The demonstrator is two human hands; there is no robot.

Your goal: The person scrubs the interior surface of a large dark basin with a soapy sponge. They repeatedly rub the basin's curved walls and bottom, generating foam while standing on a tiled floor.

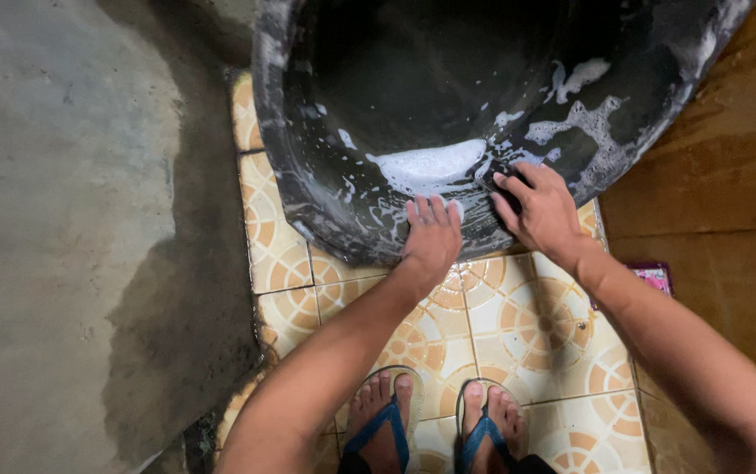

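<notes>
A large black basin [334, 105] is tilted toward me on the tiled floor, streaked with white soap foam [431, 162]. My left hand [432, 239] lies flat against the basin's outer rim, fingers spread. My right hand [540, 209] presses a dark scrubbing pad [511, 180] on the rim beside the foam; most of the pad is hidden under my fingers.
Orange-patterned floor tiles [518, 325] lie under my feet in blue flip-flops [378, 421]. A wet concrete slab [53, 219] is to the left. A brown wooden surface [729, 175] is to the right, with a small pink packet [655, 276] at its edge.
</notes>
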